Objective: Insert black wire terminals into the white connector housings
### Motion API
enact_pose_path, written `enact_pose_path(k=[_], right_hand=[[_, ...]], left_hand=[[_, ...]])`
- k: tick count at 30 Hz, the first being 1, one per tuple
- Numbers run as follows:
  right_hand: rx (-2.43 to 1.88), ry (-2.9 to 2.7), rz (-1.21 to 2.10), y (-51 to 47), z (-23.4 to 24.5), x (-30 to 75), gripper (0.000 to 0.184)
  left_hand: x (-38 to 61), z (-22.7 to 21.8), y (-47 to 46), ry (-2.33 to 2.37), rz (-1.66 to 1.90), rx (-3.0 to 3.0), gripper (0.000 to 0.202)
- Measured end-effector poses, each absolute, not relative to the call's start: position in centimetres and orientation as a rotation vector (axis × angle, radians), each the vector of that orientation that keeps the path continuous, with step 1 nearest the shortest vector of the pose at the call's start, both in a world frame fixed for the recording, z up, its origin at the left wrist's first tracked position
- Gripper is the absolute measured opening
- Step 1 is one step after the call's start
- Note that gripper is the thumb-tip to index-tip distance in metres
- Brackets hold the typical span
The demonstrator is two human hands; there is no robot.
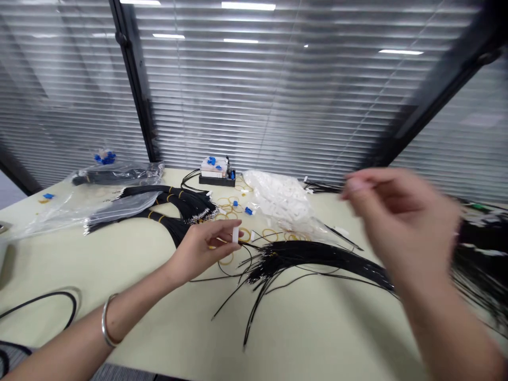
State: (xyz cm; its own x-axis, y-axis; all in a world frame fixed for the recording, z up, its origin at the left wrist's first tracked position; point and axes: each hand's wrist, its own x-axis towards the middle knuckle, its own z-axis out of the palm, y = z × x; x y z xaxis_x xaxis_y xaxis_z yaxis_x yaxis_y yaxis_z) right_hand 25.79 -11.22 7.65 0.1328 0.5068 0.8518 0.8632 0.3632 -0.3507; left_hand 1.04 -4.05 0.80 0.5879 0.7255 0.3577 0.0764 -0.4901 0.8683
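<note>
Yellow bands (181, 194) kept wires (154, 191) together toward the worktop's (190, 338) left edge; above its middle, the left hand (202, 244) pinched a white clip (235, 234) by its ends, leaving its side bare; rightward, the right hand (408, 227) was too blurred to tell its grip.

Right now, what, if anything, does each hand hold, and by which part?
The left hand pinches a white piece by its ends, between thumb and finger. The right hand is blurred; its hold cannot be told.
</note>
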Motion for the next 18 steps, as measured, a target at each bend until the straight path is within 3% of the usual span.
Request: enact_pose_path(k=[3, 9, 18], right_hand=[[-1.255, -1.722, -0.347, -11.6, 5.1, 21.7, 0.004], [-1.097, -1.997, -0.210, -12.5, 1.4, 19.1, 0.008], [-1.120, -1.983, -0.315, -13.1, 0.7, 19.4, 0.009]], left_hand=[[1.1, 0.8, -4.2, 0.596, 0.903, 1.949, 0.038], [1.0, 0.9, -4.6, 0.487, 0.845, 1.966, 0.039], [1.2, 1.0, -5.6, 0.432, 0.965, 2.055, 0.039]])
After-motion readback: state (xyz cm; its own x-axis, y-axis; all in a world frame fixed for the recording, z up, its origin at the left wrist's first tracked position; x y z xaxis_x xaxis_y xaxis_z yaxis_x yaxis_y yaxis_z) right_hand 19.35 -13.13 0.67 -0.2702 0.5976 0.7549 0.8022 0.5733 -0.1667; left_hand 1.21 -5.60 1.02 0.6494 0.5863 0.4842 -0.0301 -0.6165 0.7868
